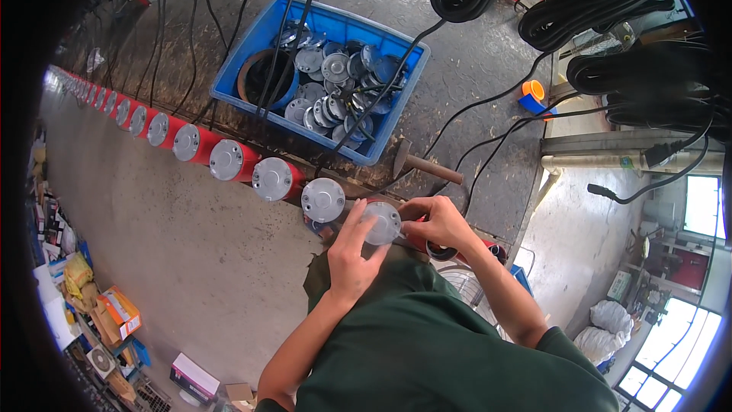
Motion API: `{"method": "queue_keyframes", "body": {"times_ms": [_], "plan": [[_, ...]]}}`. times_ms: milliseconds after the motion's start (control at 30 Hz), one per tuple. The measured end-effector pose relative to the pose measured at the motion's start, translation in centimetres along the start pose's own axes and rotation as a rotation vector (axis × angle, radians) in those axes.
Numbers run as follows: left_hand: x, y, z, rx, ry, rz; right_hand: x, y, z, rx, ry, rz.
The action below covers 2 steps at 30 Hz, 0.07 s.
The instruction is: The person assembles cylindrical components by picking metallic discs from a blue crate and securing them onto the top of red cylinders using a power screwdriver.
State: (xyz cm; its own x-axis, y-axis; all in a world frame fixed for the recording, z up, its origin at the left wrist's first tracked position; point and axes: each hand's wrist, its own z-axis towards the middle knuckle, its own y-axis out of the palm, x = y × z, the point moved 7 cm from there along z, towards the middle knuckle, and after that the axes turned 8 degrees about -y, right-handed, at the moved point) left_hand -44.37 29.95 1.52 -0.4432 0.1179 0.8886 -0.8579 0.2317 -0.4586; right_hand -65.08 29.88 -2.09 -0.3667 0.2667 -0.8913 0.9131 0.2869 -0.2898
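Note:
A round grey metal end cap sits at the end of a red cylinder, in front of my body. My left hand grips this cap from its left side, with fingers across its face and the thumb at its lower edge. Against the cap's right edge, my right hand has thumb and forefinger pinched together. Whatever is between those fingertips is too small to make out. Just left of my left hand, another grey cap closes the neighbouring cylinder.
Capped red cylinders line the bench edge toward the far left. A blue crate holds loose metal caps and a round pot. Nearby lies a hammer. Black cables hang across the bench, and an orange tape roll stands farther right.

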Motion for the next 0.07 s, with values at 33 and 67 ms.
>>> {"method": "queue_keyframes", "body": {"times_ms": [33,67], "plan": [[-0.08,0.05,0.0,-0.002,-0.011,0.011,0.01,-0.02,0.02,-0.005,0.004,-0.004],[-0.08,0.03,-0.02,0.0,-0.007,0.007,-0.07,0.01,0.13,-0.01,-0.007,-0.023]]}}
